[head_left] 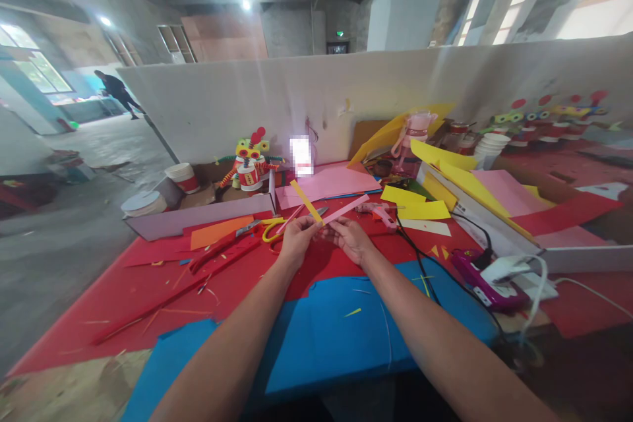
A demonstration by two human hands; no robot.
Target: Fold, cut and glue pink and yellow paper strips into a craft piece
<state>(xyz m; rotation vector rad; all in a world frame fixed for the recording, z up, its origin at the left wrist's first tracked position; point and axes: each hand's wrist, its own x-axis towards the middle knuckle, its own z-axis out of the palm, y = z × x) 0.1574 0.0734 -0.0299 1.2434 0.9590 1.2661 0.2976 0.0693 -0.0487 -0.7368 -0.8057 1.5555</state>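
A yellow paper strip [305, 200] and a pink paper strip [350, 208] meet in a V above the red tabletop, their lower ends overlapping between my fingertips. My left hand [299, 239] pinches the corner at the yellow strip's lower end. From the other side, my right hand [350, 240] has its fingers closed at the pink strip's lower end. Whether the strips are stuck together cannot be made out. Yellow-handled scissors [271, 231] lie just left of my left hand. Beyond my right hand rests a pink glue gun [380, 213].
Red-handled pliers [217, 252], orange paper [217, 233] and scraps lie leftward. A paper-cup robot figure [250, 168] stands in a tray behind. Yellow sheets [422, 210], a box of coloured paper [494, 211] and a purple power strip [487, 283] with cables are rightward. Blue cloth [346, 336] covers the front.
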